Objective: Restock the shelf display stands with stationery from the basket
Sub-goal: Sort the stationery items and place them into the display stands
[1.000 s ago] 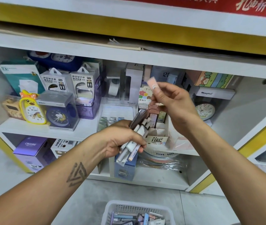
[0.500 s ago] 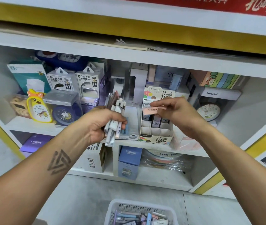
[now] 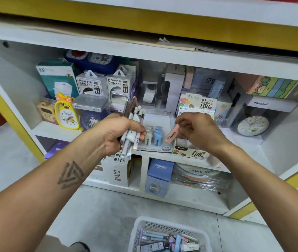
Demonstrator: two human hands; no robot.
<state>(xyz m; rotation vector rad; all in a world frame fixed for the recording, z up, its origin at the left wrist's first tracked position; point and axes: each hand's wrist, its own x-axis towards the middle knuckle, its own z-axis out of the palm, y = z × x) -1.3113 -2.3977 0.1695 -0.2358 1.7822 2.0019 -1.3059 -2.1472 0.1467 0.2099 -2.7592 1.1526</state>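
My left hand (image 3: 116, 133) grips a bundle of white pens and flat lead cases (image 3: 133, 128), held upright in front of the shelf. My right hand (image 3: 198, 131) pinches a small pink lead case (image 3: 172, 136) just over the cardboard 0.7 HB lead display stand (image 3: 192, 151) on the middle shelf. Left of that stand sits a clear 2B display tray (image 3: 160, 124) with white and blue cases. The white basket (image 3: 144, 224) with several mixed stationery items stands on the floor below.
Power bank boxes (image 3: 106, 84), a yellow duck clock (image 3: 66, 113), a blue clock (image 3: 91, 120) and a round clock (image 3: 253, 125) crowd the shelf. Blue CRUHRE box (image 3: 160, 177) and a DiYi box (image 3: 118, 173) stand on the lower shelf.
My right hand lowered the pink case from above the stand down to the stand's front. My left hand rose with the bundle, now held upright. The camera moved closer.
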